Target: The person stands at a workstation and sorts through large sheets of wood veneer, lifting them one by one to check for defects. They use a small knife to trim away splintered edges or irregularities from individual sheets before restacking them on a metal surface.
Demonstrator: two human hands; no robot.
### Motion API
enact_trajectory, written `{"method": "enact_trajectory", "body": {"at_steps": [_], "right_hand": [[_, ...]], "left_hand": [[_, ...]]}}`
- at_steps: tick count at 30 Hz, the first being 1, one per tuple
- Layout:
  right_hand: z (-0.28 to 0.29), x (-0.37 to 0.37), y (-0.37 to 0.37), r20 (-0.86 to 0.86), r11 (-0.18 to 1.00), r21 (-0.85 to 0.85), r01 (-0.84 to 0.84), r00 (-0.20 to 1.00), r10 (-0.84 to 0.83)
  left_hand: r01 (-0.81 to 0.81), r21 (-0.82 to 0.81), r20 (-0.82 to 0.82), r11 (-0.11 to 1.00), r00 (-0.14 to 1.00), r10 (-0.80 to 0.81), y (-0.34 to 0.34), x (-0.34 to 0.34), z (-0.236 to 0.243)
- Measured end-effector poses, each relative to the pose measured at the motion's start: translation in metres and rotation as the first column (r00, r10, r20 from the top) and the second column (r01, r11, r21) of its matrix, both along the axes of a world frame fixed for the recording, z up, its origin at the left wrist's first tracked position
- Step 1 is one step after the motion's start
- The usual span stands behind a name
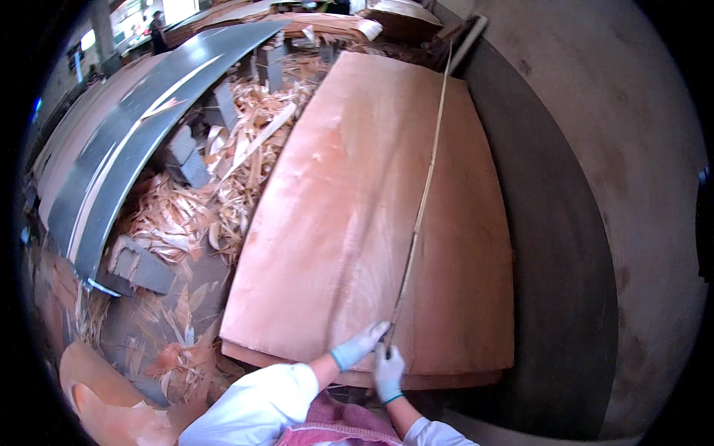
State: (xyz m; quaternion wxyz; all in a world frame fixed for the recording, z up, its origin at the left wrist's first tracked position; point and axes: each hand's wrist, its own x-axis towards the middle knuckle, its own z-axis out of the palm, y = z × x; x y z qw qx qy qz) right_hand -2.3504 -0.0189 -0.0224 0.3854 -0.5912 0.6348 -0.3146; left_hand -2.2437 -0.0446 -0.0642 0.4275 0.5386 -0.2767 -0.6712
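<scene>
A long thin wooden stick (418, 223) runs from my hands toward the far end of a broad stack of reddish-tan wood veneer sheets (290, 275). My left hand (361, 346), in a pale glove with a teal cuff, is closed round the stick near its close end. Just below and to its right, my right hand (389, 374), gloved the same way, grips the stick too. Both hands are over the stack's near edge. The top sheet looks slightly wavy, with a darker streak down its middle.
Left of the stack lie heaps of veneer scraps (167, 215) and several grey blocks (149, 269). A long dark glossy board (141, 141) rests beyond them. A wall (632, 186) with a dark lower band bounds the right side. Far left, a person (158, 33) stands.
</scene>
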Motion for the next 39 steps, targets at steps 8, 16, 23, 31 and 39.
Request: {"method": "enact_trajectory", "body": {"at_steps": [8,16,23,31,39], "right_hand": [[0.035,0.057,0.046,0.014,0.917,0.038,-0.397,0.918,0.396],[-0.064,-0.066,0.143,0.121,0.977,0.213,-0.024,0.993,-0.002],[-0.080,-0.132,0.216,-0.231,0.993,0.117,0.010,0.973,0.018],[-0.130,-0.195,0.365,-0.384,0.811,0.576,0.102,0.910,0.159],[-0.167,-0.181,0.401,-0.366,0.861,0.498,0.107,0.926,0.097]], "left_hand": [[-0.361,0.042,0.117,0.931,0.928,0.355,-0.022,0.202,0.048],[-0.471,0.195,0.405,0.860,0.837,0.367,0.121,0.342,-0.001],[-0.364,-0.119,0.589,0.924,0.723,0.361,0.208,0.304,0.092],[-0.189,-0.214,0.732,0.958,0.619,0.285,0.293,0.278,0.128],[0.154,0.207,0.903,0.966,0.350,-0.249,0.434,0.311,0.009]]}}
